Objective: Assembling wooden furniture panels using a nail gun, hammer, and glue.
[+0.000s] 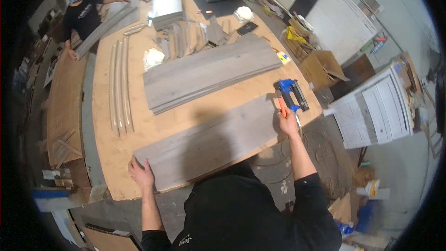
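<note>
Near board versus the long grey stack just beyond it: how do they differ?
The near board shows as one layer; the long stack has several boards. The left hand touches the near board's left end, while no hand touches the long stack. A shadow darkens the near board's middle; the long stack's top is mostly lit. Both are grey and lie flat on the table.

**Finishes: matt wood, hard plastic look, cardboard**

Grey rectangular wood-grained board (246, 128) — matt, smooth-looking, faintly streaked. Stack of long grey wood-grained boards (209, 72): same dull finish. Broad tan wooden tabletop (118, 160): matt, scuffed. Blue-and-black nail gun (291, 94): hard casing — plastic or painted metal, cannot tell. Slim orange-handled tool (282, 106): handle smooth, plastic-looking. Open brown cardboard box (320, 69): matt. White panelled cabinet (371, 114): smooth, painted-looking. Black sleeve (311, 195): matt cloth.
</note>
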`<state>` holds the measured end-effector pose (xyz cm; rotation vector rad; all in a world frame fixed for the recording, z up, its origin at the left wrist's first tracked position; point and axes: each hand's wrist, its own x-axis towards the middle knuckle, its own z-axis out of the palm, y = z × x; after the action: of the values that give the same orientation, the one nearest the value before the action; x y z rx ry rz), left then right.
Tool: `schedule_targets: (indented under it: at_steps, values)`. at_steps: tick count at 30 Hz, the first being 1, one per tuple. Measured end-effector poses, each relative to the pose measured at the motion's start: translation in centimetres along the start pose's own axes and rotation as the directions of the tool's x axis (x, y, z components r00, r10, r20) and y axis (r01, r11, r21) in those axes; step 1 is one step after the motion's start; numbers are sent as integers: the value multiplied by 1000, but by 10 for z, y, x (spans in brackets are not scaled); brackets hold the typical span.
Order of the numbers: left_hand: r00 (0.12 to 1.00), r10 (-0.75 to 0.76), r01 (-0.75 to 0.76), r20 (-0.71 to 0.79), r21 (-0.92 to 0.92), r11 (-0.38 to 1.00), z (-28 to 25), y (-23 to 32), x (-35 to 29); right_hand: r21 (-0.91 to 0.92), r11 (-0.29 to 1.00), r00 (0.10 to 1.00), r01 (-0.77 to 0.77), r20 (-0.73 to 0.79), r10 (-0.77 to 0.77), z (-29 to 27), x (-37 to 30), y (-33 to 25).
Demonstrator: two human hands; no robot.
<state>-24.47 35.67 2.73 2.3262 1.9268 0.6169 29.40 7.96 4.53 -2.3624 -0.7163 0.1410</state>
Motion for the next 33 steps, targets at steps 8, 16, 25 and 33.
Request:
schedule_targets:
  at_steps: [8, 16, 25, 33]
  values:
    - [880, -433, 474, 193, -397, 786, 36, -63, 14, 206, 956, 978, -208, 51, 202, 47, 56, 1]
    - [801, -577, 463, 158, -774, 431, -87, 2, 21, 757, 636, 941, -146, -92, 326, -40, 25, -27]
    - [759, -630, 439, 164, -844, 309, -116, 4, 2, 578, 764, 915, -286, -73, 398, -71, -8, -41]
    - [781, -605, 383, 155, -884, 269, -117, 2, -15, 546, 831, 911, -111, -278, 304, -66, 21, 48]
